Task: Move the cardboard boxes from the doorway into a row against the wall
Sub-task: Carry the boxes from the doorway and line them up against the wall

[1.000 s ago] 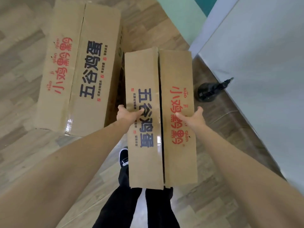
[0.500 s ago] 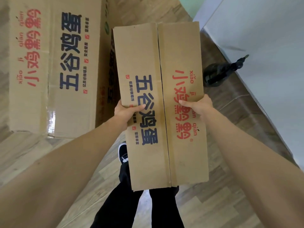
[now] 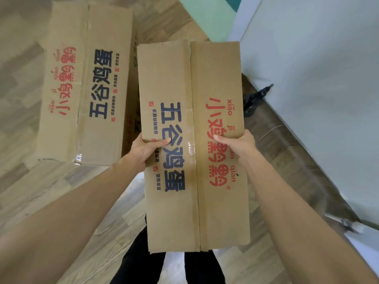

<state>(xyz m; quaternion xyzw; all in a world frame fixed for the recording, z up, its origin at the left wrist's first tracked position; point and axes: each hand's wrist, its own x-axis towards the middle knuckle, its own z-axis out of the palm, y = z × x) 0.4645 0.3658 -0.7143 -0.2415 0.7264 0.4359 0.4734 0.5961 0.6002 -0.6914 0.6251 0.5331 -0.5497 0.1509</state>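
Note:
I hold a long brown cardboard box [image 3: 192, 83] with blue and red printed characters, lifted off the floor in front of me. My left hand [image 3: 143, 150] grips its left edge with the thumb over the top. My right hand [image 3: 238, 144] grips its right edge the same way. A second, larger cardboard box [image 3: 86, 83] with the same print lies on the wooden floor to the left, close beside the held box.
A pale wall [image 3: 320, 99] runs along the right, meeting the wooden floor [image 3: 24, 191]. A black object [image 3: 254, 99] lies on the floor at the wall's foot, right of the held box. My dark trouser legs [image 3: 139, 263] show below the box.
The held box has come up closer to the camera and looks larger. The view has shifted, so the left box shows more fully again. Both hands keep their grip.

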